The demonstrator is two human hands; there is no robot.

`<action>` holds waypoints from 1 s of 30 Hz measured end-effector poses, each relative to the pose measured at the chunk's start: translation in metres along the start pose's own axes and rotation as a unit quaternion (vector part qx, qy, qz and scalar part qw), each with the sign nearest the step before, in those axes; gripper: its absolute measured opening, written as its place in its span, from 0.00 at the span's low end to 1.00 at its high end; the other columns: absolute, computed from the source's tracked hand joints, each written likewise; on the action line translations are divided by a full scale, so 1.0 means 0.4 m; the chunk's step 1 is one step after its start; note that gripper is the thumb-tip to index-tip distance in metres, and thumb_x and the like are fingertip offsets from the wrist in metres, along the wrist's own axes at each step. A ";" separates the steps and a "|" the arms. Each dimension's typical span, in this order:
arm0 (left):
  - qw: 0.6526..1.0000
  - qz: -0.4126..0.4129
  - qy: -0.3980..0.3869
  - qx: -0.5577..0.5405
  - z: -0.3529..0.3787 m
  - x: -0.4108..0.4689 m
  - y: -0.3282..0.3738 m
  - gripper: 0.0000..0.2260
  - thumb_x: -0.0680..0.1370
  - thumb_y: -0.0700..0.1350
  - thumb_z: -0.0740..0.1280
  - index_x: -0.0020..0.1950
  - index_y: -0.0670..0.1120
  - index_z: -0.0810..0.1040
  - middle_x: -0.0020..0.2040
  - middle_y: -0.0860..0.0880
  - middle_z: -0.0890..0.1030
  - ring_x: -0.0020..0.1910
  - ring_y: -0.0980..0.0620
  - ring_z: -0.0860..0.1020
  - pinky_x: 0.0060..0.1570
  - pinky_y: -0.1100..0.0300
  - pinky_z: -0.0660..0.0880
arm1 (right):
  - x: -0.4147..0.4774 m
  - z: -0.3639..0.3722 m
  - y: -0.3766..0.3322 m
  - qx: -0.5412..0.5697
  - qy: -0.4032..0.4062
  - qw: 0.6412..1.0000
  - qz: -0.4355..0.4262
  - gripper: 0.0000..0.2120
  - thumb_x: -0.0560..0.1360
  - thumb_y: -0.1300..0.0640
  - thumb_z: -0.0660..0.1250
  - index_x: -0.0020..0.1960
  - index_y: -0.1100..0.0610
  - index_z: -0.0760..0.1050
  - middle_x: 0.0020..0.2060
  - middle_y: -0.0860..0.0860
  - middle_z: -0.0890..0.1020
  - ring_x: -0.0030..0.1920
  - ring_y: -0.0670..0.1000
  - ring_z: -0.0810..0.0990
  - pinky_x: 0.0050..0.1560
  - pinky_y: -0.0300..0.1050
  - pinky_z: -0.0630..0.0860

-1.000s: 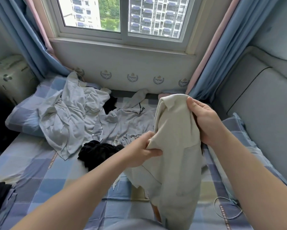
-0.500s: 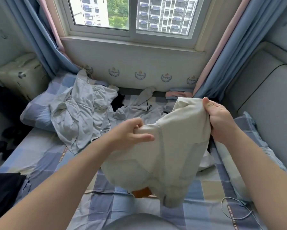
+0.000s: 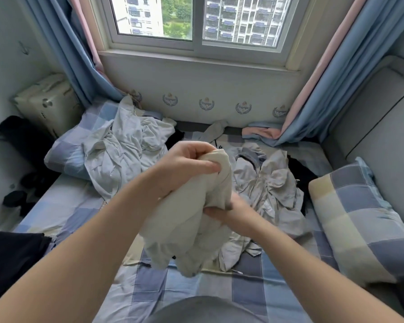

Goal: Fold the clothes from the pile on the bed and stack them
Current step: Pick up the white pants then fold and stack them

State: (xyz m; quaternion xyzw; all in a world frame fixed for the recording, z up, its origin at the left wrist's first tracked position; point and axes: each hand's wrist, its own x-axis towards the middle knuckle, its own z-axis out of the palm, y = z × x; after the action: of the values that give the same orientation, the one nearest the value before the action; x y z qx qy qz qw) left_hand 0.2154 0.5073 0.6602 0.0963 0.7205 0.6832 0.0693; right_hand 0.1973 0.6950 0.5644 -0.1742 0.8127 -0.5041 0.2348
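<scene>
Head view over the bed (image 3: 196, 290), checked sheet.

Left edge, near corner: black garment (image 3: 12, 259) lying flat, partly out of frame.

Beyond the far left corner: cream case (image 3: 49, 103) standing against the wall.

Far left corner: checked pillow (image 3: 63, 155). A crumpled pale grey garment (image 3: 126, 145) is draped over it and runs down onto the sheet.

Centre, above mid-bed: left hand (image 3: 187, 164) is raised, fingers and thumb curled tight round the bunched top of the cream garment (image 3: 187, 229). The garment hangs from that grip in loose folds. Whether its lower end touches the sheet cannot be told.

Just below and to the right: right hand (image 3: 229, 210) lies against the garment's right side. It is blurred and half covered by cloth, so whether its fingers are clamped on the cloth or only touching it cannot be told.

Right of centre, toward the far edge: grey pile (image 3: 271, 183) of crumpled garments on the sheet, with a dark item (image 3: 301, 176) at its right side.

Far right corner: curtain end (image 3: 261, 134), blue and pink, resting on the bed.

Right edge: second pillow (image 3: 359, 220), checked, lying beside the grey padded wall (image 3: 383, 127).
</scene>
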 end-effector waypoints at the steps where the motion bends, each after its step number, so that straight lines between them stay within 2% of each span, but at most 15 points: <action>1: 1.000 -0.002 0.010 0.011 -0.019 -0.003 0.008 0.09 0.68 0.39 0.72 0.47 0.43 0.83 0.40 0.46 0.79 0.39 0.53 0.76 0.38 0.64 0.72 | 0.010 0.000 0.008 -0.023 0.023 0.999 0.004 0.11 0.74 0.52 0.73 0.55 0.44 0.76 0.51 0.46 0.82 0.55 0.52 0.81 0.58 0.55 0.79; 2: 0.999 -0.002 0.031 0.030 -0.044 -0.006 0.013 0.09 0.68 0.39 0.71 0.47 0.44 0.84 0.41 0.47 0.79 0.40 0.53 0.76 0.39 0.64 0.72 | 0.015 -0.008 0.009 -0.030 0.034 0.999 0.013 0.05 0.76 0.50 0.71 0.50 0.46 0.78 0.48 0.48 0.83 0.52 0.53 0.81 0.55 0.57 0.79; 3: 0.996 0.001 0.064 0.059 -0.071 -0.008 0.013 0.08 0.68 0.39 0.71 0.46 0.46 0.84 0.41 0.48 0.80 0.40 0.54 0.76 0.40 0.64 0.72 | 0.021 -0.022 0.014 -0.027 0.040 0.999 0.017 0.06 0.75 0.48 0.69 0.47 0.50 0.78 0.44 0.51 0.83 0.48 0.55 0.82 0.52 0.58 0.80; 6: 0.963 0.001 0.204 0.177 -0.153 0.001 -0.024 0.05 0.71 0.40 0.72 0.45 0.49 0.83 0.42 0.51 0.80 0.42 0.55 0.77 0.44 0.60 0.72 | 0.004 -0.065 -0.021 -0.005 0.012 1.000 0.004 0.20 0.75 0.46 0.68 0.47 0.65 0.73 0.35 0.57 0.74 0.36 0.55 0.71 0.39 0.52 0.69; 8: 0.917 -0.035 0.281 0.280 -0.177 0.008 -0.076 0.06 0.76 0.43 0.72 0.51 0.50 0.81 0.47 0.50 0.80 0.49 0.51 0.78 0.50 0.56 0.74 | -0.016 -0.092 -0.065 0.028 0.004 1.000 -0.011 0.18 0.79 0.50 0.68 0.45 0.67 0.73 0.35 0.56 0.72 0.35 0.55 0.69 0.37 0.50 0.64; 10: 0.876 -0.059 0.306 0.368 -0.160 -0.003 -0.111 0.12 0.78 0.50 0.71 0.60 0.52 0.77 0.57 0.49 0.78 0.60 0.46 0.75 0.61 0.49 0.72 | -0.025 -0.120 -0.096 0.096 0.014 0.995 -0.018 0.15 0.78 0.51 0.70 0.45 0.65 0.78 0.36 0.59 0.76 0.36 0.57 0.73 0.37 0.50 0.69; 12: 0.914 -0.055 0.236 0.325 -0.123 -0.024 -0.115 0.14 0.78 0.56 0.70 0.59 0.50 0.76 0.57 0.51 0.80 0.59 0.49 0.77 0.59 0.52 0.75 | -0.030 -0.138 -0.126 0.164 0.022 0.986 -0.025 0.16 0.78 0.54 0.70 0.52 0.68 0.79 0.40 0.61 0.82 0.40 0.58 0.79 0.41 0.50 0.77; 14: 0.961 -0.087 0.068 0.254 -0.067 -0.051 -0.121 0.18 0.74 0.64 0.69 0.55 0.53 0.78 0.53 0.54 0.81 0.55 0.54 0.80 0.54 0.56 0.78 | -0.034 -0.148 -0.152 0.200 0.020 0.979 -0.031 0.18 0.76 0.55 0.68 0.56 0.72 0.77 0.42 0.59 0.83 0.40 0.54 0.81 0.42 0.46 0.80; 16: 0.968 -0.106 -0.051 0.220 -0.014 -0.070 -0.150 0.20 0.70 0.67 0.72 0.57 0.59 0.78 0.55 0.58 0.81 0.58 0.57 0.79 0.59 0.52 0.78 | -0.043 -0.156 -0.175 0.223 0.001 0.974 -0.040 0.18 0.74 0.56 0.67 0.56 0.69 0.78 0.43 0.58 0.83 0.40 0.51 0.82 0.41 0.43 0.81; 17: 0.970 -0.098 -0.061 0.212 0.005 -0.071 -0.173 0.22 0.69 0.64 0.74 0.59 0.59 0.77 0.57 0.58 0.81 0.59 0.57 0.79 0.61 0.50 0.77 | -0.047 -0.161 -0.184 0.230 -0.007 0.972 -0.047 0.16 0.74 0.56 0.68 0.55 0.67 0.79 0.43 0.57 0.83 0.40 0.50 0.82 0.41 0.42 0.80; 20: 0.979 -0.032 0.013 0.202 0.039 -0.055 -0.202 0.18 0.73 0.59 0.70 0.56 0.49 0.78 0.51 0.49 0.82 0.52 0.48 0.80 0.55 0.43 0.77 | -0.057 -0.194 -0.202 0.246 -0.002 0.967 -0.064 0.11 0.73 0.56 0.68 0.49 0.64 0.80 0.38 0.54 0.83 0.36 0.48 0.81 0.38 0.40 0.80; 21: 0.981 -0.012 0.036 0.192 0.042 -0.048 -0.197 0.17 0.75 0.58 0.68 0.51 0.44 0.78 0.46 0.45 0.81 0.46 0.44 0.79 0.50 0.44 0.77 | -0.057 -0.210 -0.203 0.249 0.009 0.966 -0.066 0.12 0.73 0.56 0.68 0.48 0.66 0.79 0.38 0.54 0.82 0.36 0.48 0.80 0.37 0.39 0.79; 23: 0.984 0.007 0.063 0.167 0.035 -0.032 -0.168 0.17 0.78 0.55 0.68 0.40 0.41 0.73 0.36 0.45 0.74 0.34 0.46 0.71 0.36 0.52 0.70 | -0.057 -0.250 -0.200 0.234 0.040 0.969 -0.064 0.18 0.73 0.56 0.69 0.51 0.72 0.77 0.40 0.56 0.80 0.37 0.50 0.79 0.38 0.39 0.78; 27: 0.983 0.031 0.087 0.159 -0.008 0.000 -0.076 0.19 0.83 0.46 0.65 0.32 0.50 0.70 0.30 0.53 0.65 0.29 0.53 0.63 0.27 0.59 0.58 | -0.044 -0.339 -0.169 0.036 0.132 0.989 -0.053 0.07 0.76 0.56 0.72 0.49 0.59 0.85 0.40 0.52 0.83 0.38 0.47 0.78 0.39 0.41 0.75; 30: 0.980 0.050 0.131 0.139 -0.003 0.027 0.001 0.20 0.84 0.47 0.62 0.33 0.44 0.70 0.31 0.50 0.64 0.29 0.54 0.63 0.28 0.60 0.59 | -0.017 -0.337 -0.142 -0.087 0.222 0.970 -0.049 0.05 0.76 0.57 0.74 0.49 0.56 0.81 0.42 0.49 0.83 0.39 0.45 0.77 0.43 0.45 0.77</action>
State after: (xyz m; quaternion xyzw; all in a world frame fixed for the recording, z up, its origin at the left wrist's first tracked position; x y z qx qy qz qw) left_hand 0.2046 0.5089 0.6608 0.0501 0.8058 0.5854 -0.0740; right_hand 0.1307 0.7736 0.6684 -0.1175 0.8758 -0.4681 0.0070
